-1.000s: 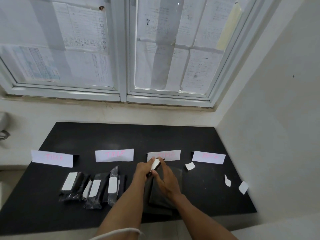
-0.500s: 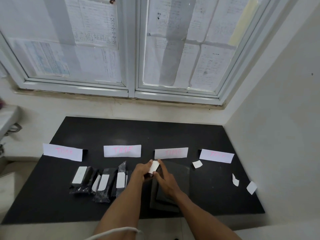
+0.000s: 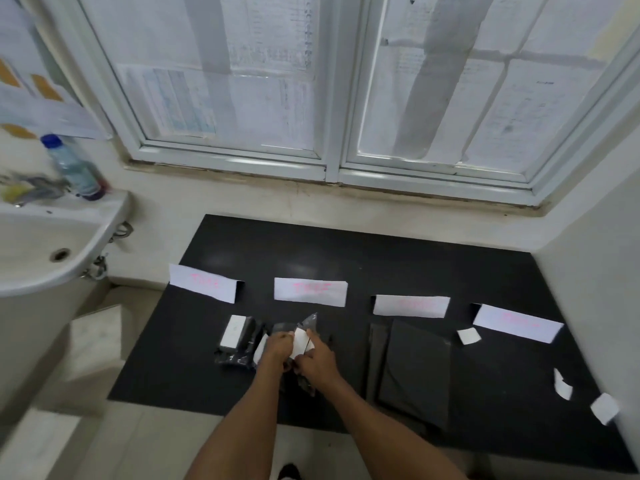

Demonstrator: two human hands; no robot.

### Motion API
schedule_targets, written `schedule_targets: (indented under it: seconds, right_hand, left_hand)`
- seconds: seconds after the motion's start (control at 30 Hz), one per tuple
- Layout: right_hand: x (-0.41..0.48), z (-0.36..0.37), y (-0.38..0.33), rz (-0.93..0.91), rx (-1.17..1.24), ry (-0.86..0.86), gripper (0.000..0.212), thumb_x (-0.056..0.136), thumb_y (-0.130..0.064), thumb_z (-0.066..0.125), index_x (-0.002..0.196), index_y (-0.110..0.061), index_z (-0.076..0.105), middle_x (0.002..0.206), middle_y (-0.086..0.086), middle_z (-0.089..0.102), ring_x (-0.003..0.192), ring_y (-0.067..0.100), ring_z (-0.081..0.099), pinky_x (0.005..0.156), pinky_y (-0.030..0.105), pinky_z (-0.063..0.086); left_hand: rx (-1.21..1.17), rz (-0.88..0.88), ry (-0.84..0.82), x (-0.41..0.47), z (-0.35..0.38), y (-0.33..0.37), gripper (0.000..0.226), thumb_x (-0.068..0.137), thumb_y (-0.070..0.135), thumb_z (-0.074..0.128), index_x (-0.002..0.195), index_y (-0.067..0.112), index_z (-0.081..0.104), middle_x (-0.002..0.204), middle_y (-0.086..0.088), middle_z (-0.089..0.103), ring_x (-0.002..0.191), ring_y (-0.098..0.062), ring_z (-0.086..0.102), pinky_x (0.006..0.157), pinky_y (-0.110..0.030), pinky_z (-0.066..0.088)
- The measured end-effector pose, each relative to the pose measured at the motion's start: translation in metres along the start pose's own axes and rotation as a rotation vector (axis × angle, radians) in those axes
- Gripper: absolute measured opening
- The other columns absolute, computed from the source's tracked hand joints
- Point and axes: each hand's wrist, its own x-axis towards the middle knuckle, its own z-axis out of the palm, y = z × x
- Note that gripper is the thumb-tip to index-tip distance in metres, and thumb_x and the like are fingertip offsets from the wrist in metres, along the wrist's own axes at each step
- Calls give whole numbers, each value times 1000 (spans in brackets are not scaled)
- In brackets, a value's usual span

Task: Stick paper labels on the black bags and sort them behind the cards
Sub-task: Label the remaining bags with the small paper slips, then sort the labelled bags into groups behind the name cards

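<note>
Both hands, left hand (image 3: 277, 348) and right hand (image 3: 317, 355), pinching one label (image 3: 300, 341) over bags (image 3: 242, 341); 4 cards (image 3: 310, 291) beyond fingertips, 3 loose labels (image 3: 468, 336) right.

One head-worn wide-angle camera looks forward and down from above the near edge of the black table (image 3: 381, 258). It faces the window (image 3: 332, 98), with the sink (image 3: 52, 244) at left.

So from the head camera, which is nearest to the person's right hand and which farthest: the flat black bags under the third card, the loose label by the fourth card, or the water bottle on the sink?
From the right hand:
1. Flat black bags, just right.
2. Loose label, further right.
3. Water bottle, far back left.
</note>
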Motion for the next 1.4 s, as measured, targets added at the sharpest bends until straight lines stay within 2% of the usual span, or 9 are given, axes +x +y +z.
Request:
schedule_targets:
  seconds: [0.17,0.4,0.47,0.53,0.6,0.73,1.0,1.2,1.4]
  right_hand:
    - [17,37,0,-19,-172,-77,69,83,-7,56,146,-19,32,134,9,54,123,27,53,101,33,47]
    - [21,40,-2,-58,-231,-99,61,85,-12,58,142,-20,38,126,10,61,116,26,58,99,35,48]
    - [22,33,-1,-43,-220,-76,63,86,-7,55,144,-18,34,119,12,63,109,24,61,96,22,47]
    - [22,20,1,-26,-193,18,61,84,-2,50,142,-17,40,99,14,68,87,19,64,79,6,44]
    - [20,3,6,-32,-180,193,53,82,-2,48,134,-15,51,92,12,70,81,19,65,72,13,46]
    - [11,-46,28,44,-212,474,42,86,-8,49,128,-10,55,107,12,66,102,26,62,88,31,48]
    - [-31,-155,77,285,-292,661,50,87,-13,51,137,-11,44,132,13,46,126,29,42,102,36,37]
    - [-48,-206,114,496,-121,562,72,86,-26,58,147,-10,24,142,18,40,130,34,40,107,40,36]
    - [-49,-235,144,528,87,482,75,84,-27,62,146,-4,27,142,17,46,128,33,47,106,34,38]
  left_hand:
    - [217,69,45,21,-30,-20,32,91,5,49,118,-3,64,122,-23,62,108,-36,60,92,-43,52]
    - [376,117,103,22,-25,-26,34,82,11,56,112,-1,65,112,-20,67,104,-34,63,84,-33,49]
    - [371,107,144,20,-21,-24,37,81,16,57,114,0,62,115,-20,65,107,-35,61,85,-33,48]
    - [399,106,191,17,-14,-20,45,79,23,58,118,1,58,124,-21,59,115,-38,55,95,-39,48]
    - [483,119,241,10,-5,-12,46,82,24,57,123,4,55,132,-20,50,124,-37,47,100,-42,43]
    - [549,240,262,0,20,3,44,84,19,54,126,9,53,136,-17,44,128,-33,40,103,-42,39]
    - [659,459,61,-31,122,20,45,86,14,52,131,13,52,135,-12,48,126,-30,45,100,-37,41]
    - [572,308,-208,-54,202,22,33,86,13,54,118,3,59,123,-17,61,112,-32,58,93,-32,48]
    - [445,98,-68,-53,248,19,67,73,39,60,131,7,50,130,-18,55,117,-36,54,99,-41,46]
